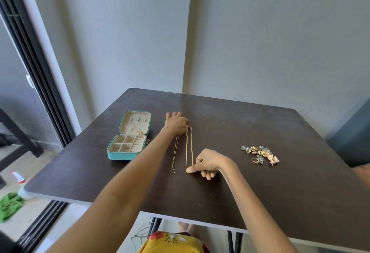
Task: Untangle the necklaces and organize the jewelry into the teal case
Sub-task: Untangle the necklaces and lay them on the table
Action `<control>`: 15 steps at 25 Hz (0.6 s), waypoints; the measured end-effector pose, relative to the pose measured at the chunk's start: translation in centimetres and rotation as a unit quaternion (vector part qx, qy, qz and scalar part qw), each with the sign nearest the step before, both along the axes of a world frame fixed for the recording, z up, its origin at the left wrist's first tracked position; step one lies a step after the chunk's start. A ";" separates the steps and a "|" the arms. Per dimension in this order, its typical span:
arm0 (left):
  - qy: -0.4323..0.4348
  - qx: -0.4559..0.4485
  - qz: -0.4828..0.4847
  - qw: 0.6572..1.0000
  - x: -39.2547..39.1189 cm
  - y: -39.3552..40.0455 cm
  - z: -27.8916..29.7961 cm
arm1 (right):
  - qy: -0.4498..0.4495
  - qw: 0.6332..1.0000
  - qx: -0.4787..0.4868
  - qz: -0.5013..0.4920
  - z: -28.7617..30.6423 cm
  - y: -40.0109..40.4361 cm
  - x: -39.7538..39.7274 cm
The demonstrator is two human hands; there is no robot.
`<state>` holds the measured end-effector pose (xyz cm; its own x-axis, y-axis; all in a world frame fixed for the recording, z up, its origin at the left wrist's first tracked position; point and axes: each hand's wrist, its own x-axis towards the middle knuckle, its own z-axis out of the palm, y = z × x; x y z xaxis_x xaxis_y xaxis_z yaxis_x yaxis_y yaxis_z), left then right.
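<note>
my left hand (176,121) pinches the top of the gold necklace (189,148) on the dark table (260,182), while my right hand (208,161) pinches its lower loop, pulling it straight. a thinner chain (174,153) lies just beside it. the teal case (128,138) sits open at left; the loose jewelry pile (260,153) lies well right.

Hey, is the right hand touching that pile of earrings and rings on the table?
Apart. In the head view the right hand presses the gold chain necklace, and bare dark table shows between it and the jewelry pile.
</note>
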<state>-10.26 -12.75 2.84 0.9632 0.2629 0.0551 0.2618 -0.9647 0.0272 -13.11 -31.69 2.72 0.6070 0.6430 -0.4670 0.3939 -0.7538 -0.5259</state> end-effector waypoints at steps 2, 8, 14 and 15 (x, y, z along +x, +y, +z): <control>0.004 -0.008 -0.001 1.000 0.0 0.0 0.0 | 0.007 1.000 0.003 -0.002 0.1 0.0 -0.1; -0.021 -0.054 -0.004 0.998 -1.2 -0.4 1.0 | 0.046 0.996 0.061 -0.055 0.3 -0.5 -0.3; -0.116 -0.066 0.041 0.990 -6.5 3.9 3.5 | -0.058 0.941 0.273 -0.189 1.2 2.9 0.0; -0.129 -0.068 0.067 0.987 -7.9 5.2 3.5 | -0.073 0.940 0.283 -0.175 1.7 4.6 -0.2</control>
<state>-18.18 -7.51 6.29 0.8781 0.4085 0.2489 0.3541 -0.9049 0.2360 -13.26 -27.14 4.39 0.8584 0.5130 -0.0058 0.2727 -0.4659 -0.8418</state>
